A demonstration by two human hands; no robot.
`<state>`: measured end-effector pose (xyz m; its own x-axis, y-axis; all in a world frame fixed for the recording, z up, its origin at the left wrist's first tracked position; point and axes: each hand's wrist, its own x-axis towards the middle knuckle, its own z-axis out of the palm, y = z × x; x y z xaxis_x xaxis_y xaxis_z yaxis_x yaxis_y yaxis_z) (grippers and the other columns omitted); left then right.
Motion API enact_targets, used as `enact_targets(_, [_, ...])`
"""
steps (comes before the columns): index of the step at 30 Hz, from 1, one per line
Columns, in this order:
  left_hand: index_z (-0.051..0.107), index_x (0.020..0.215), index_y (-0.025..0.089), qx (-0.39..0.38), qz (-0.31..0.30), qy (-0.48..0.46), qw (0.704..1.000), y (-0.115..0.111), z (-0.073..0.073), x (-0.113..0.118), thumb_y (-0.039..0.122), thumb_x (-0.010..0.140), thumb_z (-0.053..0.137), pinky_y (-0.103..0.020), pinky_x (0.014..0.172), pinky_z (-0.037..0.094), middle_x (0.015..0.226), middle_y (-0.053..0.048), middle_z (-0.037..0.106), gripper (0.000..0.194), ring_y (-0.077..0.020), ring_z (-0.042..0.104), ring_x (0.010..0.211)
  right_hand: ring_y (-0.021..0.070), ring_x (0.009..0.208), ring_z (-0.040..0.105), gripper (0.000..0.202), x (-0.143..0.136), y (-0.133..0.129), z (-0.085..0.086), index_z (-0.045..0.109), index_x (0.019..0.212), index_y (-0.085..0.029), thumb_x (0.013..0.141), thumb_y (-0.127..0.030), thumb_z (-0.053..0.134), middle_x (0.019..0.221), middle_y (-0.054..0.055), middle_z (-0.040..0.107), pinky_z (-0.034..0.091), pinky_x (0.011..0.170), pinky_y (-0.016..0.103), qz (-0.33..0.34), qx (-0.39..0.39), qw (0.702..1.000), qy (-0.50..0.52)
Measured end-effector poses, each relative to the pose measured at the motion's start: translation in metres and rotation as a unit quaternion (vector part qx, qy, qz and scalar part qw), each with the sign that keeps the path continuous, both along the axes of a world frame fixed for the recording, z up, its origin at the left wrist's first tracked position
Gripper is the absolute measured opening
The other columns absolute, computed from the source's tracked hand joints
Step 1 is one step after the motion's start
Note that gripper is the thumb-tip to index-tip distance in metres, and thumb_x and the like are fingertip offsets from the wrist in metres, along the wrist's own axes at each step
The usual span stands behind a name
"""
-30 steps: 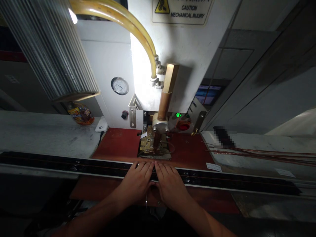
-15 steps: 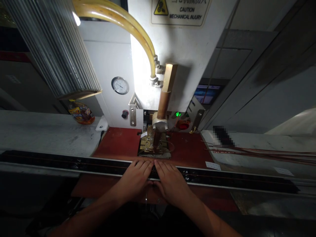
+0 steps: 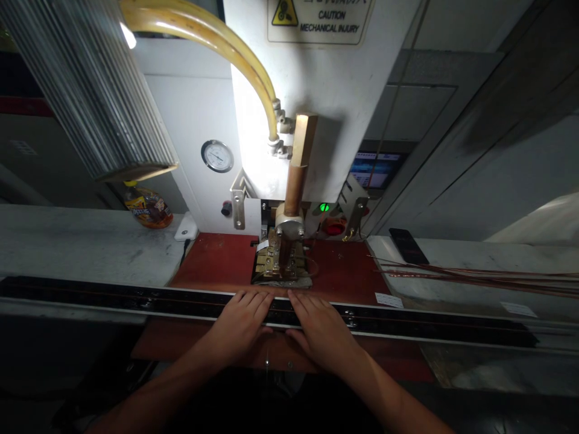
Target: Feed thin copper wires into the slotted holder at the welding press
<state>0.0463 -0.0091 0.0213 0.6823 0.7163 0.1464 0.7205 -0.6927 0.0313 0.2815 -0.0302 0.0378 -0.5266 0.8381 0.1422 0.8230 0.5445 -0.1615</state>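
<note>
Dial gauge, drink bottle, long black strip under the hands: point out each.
Dial gauge (image 3: 217,156), head view: middle of its face.
Drink bottle (image 3: 145,208), head view: its label.
Long black strip (image 3: 280,312), head view: stretch between left hand (image 3: 239,322) and right hand (image 3: 324,328).

Head camera, near above left hand (image 3: 240,320) and right hand (image 3: 324,328), facing forward and down toward machine (image 3: 346,84)

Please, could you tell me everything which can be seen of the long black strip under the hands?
The long black strip is straight and pale-edged, with a thin copper-coloured line along it and small shiny spots. Its material is unclear. It crosses the red surface, slanting slightly down towards the picture's right. The left hand and right hand rest on its middle, hiding parts.
</note>
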Motion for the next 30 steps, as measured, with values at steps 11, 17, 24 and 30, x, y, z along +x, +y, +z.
enact_targets(11, [0.053, 0.141, 0.011, -0.008, -0.006, 0.009, 1.0, 0.003, 0.007, -0.036, 0.044, 0.099, 0.059, -0.045, 0.106, 0.041, 0.138, -0.016, 0.064, 0.054, -0.0304, 0.06, 0.123, 0.0305, 0.12, 0.061, 0.065, -0.006, 0.0, 0.003, 0.052, 0.146, -0.009, 0.09, -0.036, 0.072, 0.136, 0.018, 0.065, 0.049, 0.102, 0.045, 0.007, 0.01, 1.0, 0.011])
enact_targets(17, [0.053, 0.142, 0.014, -0.017, 0.002, -0.008, 1.0, 0.001, 0.012, -0.037, 0.045, 0.1, 0.056, -0.044, 0.107, 0.042, 0.138, -0.015, 0.064, 0.052, -0.0289, 0.06, 0.123, 0.032, 0.119, 0.061, 0.066, -0.012, 0.002, 0.002, 0.051, 0.146, -0.009, 0.09, -0.037, 0.072, 0.137, 0.019, 0.064, 0.049, 0.101, 0.046, 0.008, -0.002, 1.0, 0.003])
enact_targets(24, [0.05, 0.145, 0.017, -0.026, 0.018, -0.02, 0.999, -0.001, 0.021, -0.018, 0.053, 0.096, 0.059, -0.044, 0.111, 0.036, 0.142, -0.013, 0.061, 0.061, -0.029, 0.056, 0.129, 0.0317, 0.123, 0.059, 0.062, -0.019, 0.003, 0.001, 0.05, 0.147, -0.009, 0.092, -0.032, 0.069, 0.142, 0.018, 0.061, 0.047, 0.104, 0.047, 0.018, -0.006, 1.0, 0.002])
enact_targets(30, [0.047, 0.148, 0.012, -0.018, -0.007, -0.015, 1.0, -0.005, 0.017, 0.007, 0.042, 0.101, 0.053, -0.045, 0.115, 0.03, 0.144, -0.013, 0.06, 0.056, -0.0287, 0.052, 0.133, 0.0322, 0.126, 0.057, 0.061, -0.02, 0.002, -0.003, 0.05, 0.147, -0.006, 0.094, -0.034, 0.064, 0.145, 0.021, 0.058, 0.046, 0.106, 0.046, 0.022, 0.012, 1.0, -0.007])
